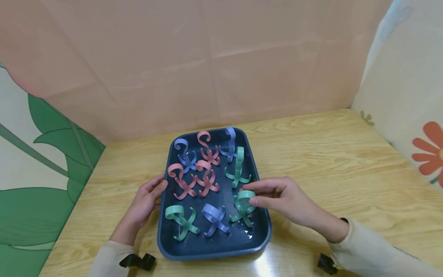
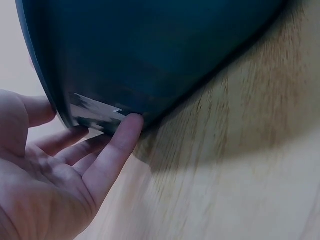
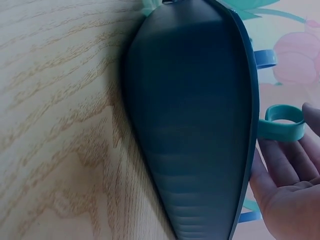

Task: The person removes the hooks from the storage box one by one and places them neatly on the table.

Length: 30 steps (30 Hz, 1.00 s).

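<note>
A dark blue tray (image 1: pixel 162 231) stands on the wooden table, with several plastic hooks on four-clawed feet inside it. My left hand (image 1: pixel 143 204) holds the tray's left side, thumb at the rim and fingertips against the outer wall in the left wrist view. Over the right rim reaches my right hand (image 1: pixel 288 202), its thumb and fingers pinching the curled top of a green hook (image 1: pixel 244 209). That hook's foot is at the tray floor. Behind it is another green hook (image 1: pixel 238 173), and a purple hook (image 1: pixel 214 219) stands to its left.
At the front left of the tray is a third green hook (image 1: pixel 185 223). Pink hooks (image 1: pixel 207 181) stand around the middle and back, with more purple hooks (image 1: pixel 188 159) near the far end. A pinkish sheet (image 1: pixel 221 65) rises behind the table (image 1: pixel 328 154).
</note>
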Each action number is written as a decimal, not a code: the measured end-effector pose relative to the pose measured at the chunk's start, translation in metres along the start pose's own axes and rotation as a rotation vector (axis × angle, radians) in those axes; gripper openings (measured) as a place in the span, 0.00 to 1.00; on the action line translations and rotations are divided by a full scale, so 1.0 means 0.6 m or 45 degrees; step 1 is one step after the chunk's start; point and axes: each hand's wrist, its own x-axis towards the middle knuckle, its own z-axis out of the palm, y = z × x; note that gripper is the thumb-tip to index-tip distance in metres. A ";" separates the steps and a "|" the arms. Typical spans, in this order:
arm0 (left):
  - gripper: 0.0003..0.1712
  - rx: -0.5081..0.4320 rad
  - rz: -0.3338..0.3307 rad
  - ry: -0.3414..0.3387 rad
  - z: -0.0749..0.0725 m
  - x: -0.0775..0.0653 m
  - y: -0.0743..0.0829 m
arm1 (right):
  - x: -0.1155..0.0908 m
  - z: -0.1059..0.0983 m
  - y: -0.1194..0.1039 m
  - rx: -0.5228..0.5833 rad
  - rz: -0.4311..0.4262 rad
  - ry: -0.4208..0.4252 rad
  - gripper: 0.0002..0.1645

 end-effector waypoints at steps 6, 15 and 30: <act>0.31 -0.005 -0.008 -0.002 -0.001 0.000 0.001 | 0.002 0.000 -0.001 0.017 -0.018 -0.053 0.16; 0.32 -0.003 0.003 -0.008 0.000 -0.001 0.000 | 0.002 0.001 -0.003 -0.017 0.001 -0.047 0.14; 0.32 -0.005 0.003 0.005 0.000 -0.002 -0.003 | 0.001 -0.003 -0.030 -0.112 -0.051 0.039 0.13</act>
